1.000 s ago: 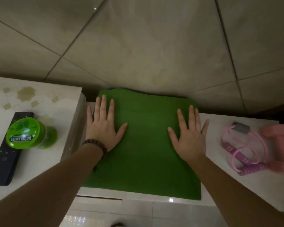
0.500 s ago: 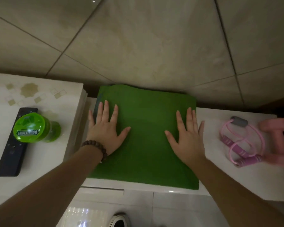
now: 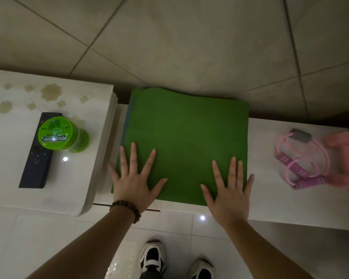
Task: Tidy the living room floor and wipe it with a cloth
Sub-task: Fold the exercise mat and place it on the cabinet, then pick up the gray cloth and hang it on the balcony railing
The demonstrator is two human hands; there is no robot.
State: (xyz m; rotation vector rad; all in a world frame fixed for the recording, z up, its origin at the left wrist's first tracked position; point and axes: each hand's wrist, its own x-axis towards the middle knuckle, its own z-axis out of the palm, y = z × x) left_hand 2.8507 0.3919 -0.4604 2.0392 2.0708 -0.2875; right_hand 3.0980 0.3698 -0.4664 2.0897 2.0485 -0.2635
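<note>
The folded green cloth (image 3: 186, 141) lies flat on the low white desk (image 3: 294, 206). The left hand (image 3: 134, 182) and right hand (image 3: 229, 191) press its near edge, grip wide, fingers spread, holding nothing.

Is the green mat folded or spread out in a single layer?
Folded. The green mat shows stacked layer edges along its left side and far left corner, and it lies flat under the left hand and right hand.

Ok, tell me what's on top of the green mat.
Both hands lie flat on the green mat: left hand, right hand, at its near edge. Nothing else shows on it; the parts under the palms are hidden.
</note>
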